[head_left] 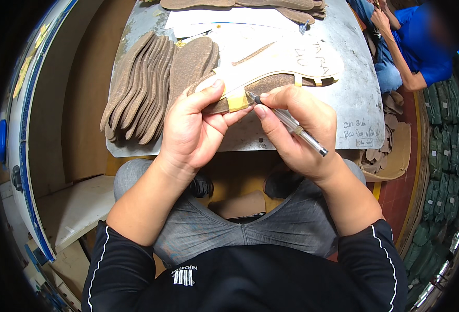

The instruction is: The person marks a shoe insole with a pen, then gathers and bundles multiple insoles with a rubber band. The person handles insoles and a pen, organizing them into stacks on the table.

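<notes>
My left hand pinches the near end of a cream cardboard sole template laid over a brown cork-like insole. Thumb on top, fingers under, it grips a taped spot at the heel. My right hand holds a clear ballpoint pen with its tip against the template's edge beside my left thumb. Both pieces rest on a grey metal work plate over my knees.
A fanned stack of brown insoles lies on the plate's left. More insoles and white paper sit at the far end. Cut scraps fill a tray at right. A person in blue works beyond. Green bundles line the right.
</notes>
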{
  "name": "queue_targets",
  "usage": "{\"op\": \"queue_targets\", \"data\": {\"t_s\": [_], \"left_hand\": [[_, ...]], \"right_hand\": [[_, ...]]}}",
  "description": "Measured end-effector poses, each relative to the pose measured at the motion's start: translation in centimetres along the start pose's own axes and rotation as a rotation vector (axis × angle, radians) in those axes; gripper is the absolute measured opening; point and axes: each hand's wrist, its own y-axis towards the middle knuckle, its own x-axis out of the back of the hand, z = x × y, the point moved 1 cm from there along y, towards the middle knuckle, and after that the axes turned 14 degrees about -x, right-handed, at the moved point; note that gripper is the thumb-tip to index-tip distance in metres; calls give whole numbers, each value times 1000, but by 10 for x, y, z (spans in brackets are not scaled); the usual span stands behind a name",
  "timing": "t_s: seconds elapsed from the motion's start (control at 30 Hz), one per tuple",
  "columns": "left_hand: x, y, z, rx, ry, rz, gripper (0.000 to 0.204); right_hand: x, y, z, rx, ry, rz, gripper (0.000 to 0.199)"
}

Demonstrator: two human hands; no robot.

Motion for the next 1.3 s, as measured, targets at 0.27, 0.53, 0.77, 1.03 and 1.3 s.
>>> {"op": "queue_targets", "data": {"t_s": [0.27, 0.53, 0.77, 1.03, 1.3], "left_hand": [[4, 6, 0, 2, 12, 14, 40], [-4, 3, 0, -56, 84, 9, 35], [-17, -7, 9, -188, 205, -72, 28], [-18, -14, 16, -242, 246, -105, 22], [-17, -15, 18, -231, 253, -115, 23]], "right_hand": [[8, 3, -2, 25, -96, 55, 13], [-4, 3, 0, 121, -69, -42, 18], [-20, -2, -2, 184, -78, 39, 19], [-28, -4, -5, 180, -104, 53, 16], [-30, -7, -3, 146, -117, 49, 13]]}}
